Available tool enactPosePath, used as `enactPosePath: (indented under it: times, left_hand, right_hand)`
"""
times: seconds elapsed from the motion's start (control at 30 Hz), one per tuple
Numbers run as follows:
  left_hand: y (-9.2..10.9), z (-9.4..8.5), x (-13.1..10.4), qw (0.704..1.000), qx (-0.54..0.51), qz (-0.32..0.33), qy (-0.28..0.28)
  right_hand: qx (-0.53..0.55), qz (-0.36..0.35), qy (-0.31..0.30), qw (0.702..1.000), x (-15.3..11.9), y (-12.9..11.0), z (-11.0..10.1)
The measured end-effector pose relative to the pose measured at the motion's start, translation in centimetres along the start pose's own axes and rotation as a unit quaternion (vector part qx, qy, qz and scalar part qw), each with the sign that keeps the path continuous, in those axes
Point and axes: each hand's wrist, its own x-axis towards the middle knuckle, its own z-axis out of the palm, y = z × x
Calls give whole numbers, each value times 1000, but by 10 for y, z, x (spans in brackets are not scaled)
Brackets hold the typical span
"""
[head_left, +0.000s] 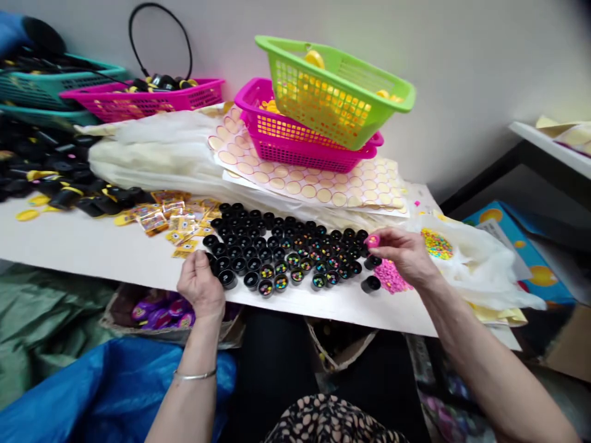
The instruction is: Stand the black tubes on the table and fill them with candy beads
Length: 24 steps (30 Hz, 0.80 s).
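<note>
Many small black cups [237, 264] stand close together on the white table; several near the middle and right hold colorful candies. My left hand [202, 284] is at the left end of the cups, its fingers curled against a black cup at the edge of the group. Between the fingertips of my right hand [401, 251] is a small pink cup [372, 240], held over the right end of the cups. Below that hand lies a pile of pink pieces [391, 275]. A black cup [370, 283] stands apart beside the pile.
Yellow packets [184, 221] and black lidded pieces [92, 200] lie at the left. Behind stand a green basket [332, 92] on a pink basket [300, 151], above printed sheets [281, 181]. Multicolored candies [436, 243] rest on plastic at the right. A box [122, 323] sits below the table.
</note>
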Motion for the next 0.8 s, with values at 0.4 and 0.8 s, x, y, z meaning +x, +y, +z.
enactPosePath:
  times: [0.4, 0.8]
  left_hand:
    - [-8, -5, 1, 1000, 3, 17, 4]
    - [-7, -7, 0, 1000, 4, 11, 3]
  right_hand:
    - [-153, -7, -162, 975, 44, 14, 119]
    - [-592, -166, -192, 765, 59, -3, 151]
